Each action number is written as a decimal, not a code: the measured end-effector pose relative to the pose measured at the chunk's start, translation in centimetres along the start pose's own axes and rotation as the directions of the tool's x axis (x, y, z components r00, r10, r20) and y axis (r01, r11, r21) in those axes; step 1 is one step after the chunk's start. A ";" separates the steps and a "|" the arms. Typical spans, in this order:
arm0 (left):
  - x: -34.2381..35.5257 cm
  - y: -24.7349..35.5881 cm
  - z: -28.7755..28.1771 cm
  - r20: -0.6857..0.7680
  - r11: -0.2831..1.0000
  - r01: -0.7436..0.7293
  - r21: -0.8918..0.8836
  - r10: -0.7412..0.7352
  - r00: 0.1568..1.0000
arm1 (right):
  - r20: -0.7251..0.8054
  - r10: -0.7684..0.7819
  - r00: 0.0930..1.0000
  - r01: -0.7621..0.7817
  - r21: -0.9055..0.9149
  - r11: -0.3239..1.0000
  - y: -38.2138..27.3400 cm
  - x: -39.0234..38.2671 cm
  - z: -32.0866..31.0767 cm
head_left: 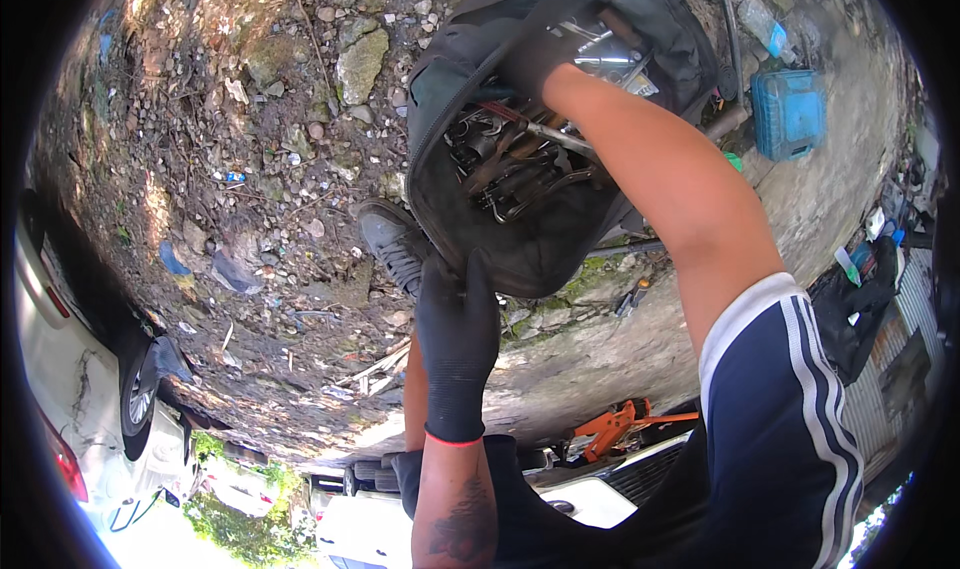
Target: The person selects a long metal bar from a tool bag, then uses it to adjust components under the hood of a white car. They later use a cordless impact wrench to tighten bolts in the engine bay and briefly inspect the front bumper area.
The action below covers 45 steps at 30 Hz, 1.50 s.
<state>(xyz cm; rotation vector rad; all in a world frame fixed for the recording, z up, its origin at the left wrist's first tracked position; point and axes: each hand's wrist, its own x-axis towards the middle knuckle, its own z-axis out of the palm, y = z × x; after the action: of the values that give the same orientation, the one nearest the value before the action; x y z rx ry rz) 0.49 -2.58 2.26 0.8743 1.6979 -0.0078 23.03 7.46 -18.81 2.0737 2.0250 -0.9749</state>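
Note:
A black tool bag (535, 259) lies open on rough ground, full of wrenches, sockets and other metal tools (505, 154). My left hand (455, 334), in a black glove with a red cuff, grips the bag's near edge. My right hand (540, 59), also dark-gloved, reaches into the far part of the bag among the tools; its fingers are hidden in shadow. A grey shoe (390, 244) is beside the bag, left of my left hand.
A blue plastic case (788, 114) and a bottle (760, 24) lie at the right. An orange floor jack (610, 429) and parked cars (80, 389) are around the lower and left edges. Stones, litter and dark debris (850, 319) cover the ground nearby.

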 end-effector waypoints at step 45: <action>-0.6 2.6 2.9 0.153 0.929 -0.115 -0.352 0.179 0.972 | -0.167 0.165 0.972 0.008 0.726 0.687 -3.1 -20.0 -7.3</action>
<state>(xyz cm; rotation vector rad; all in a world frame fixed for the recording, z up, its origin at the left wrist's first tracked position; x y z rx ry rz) 4.31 -2.31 2.92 0.7129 1.4035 0.2937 24.43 -6.06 -2.16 2.7132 1.7631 -1.8441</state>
